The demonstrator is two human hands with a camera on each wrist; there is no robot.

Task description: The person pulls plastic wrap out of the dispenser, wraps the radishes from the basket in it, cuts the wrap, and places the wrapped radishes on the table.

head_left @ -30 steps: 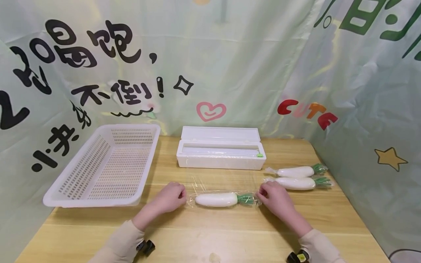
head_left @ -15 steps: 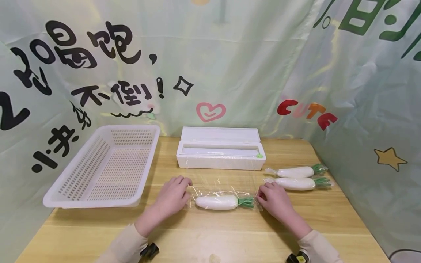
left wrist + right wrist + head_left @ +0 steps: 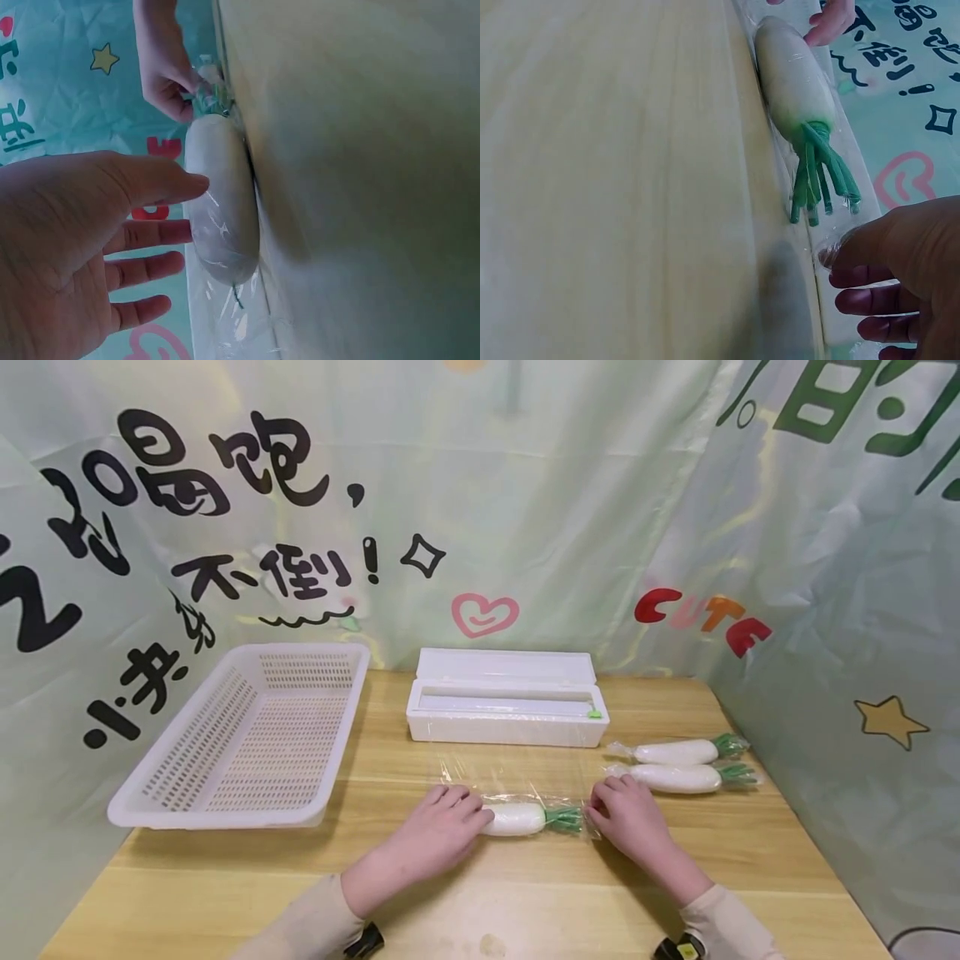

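A white radish (image 3: 517, 819) with green stems lies on the table under clear plastic wrap (image 3: 517, 774), which stretches back to the white wrap box (image 3: 510, 728). My left hand (image 3: 438, 831) is at the radish's tip end and hides it in the head view. In the left wrist view its thumb overlaps the side of the radish (image 3: 223, 199), and the other fingers are spread and nearly straight. At the stem end, my right hand (image 3: 628, 817) pinches the edge of the wrap; film covers its thumb tip (image 3: 836, 253) in the right wrist view.
Two wrapped white radishes (image 3: 678, 778) lie side by side at the right, just beyond my right hand. A white perforated basket (image 3: 341, 752) stands at the left. The wrap box has its lid raised and a green cutter at its right end. A printed curtain hangs behind.
My left hand has left the wrap's left edge, opened its fingers and moved right onto the radish's tip end. The radish has shifted slightly toward me. My right hand stays nearly still.
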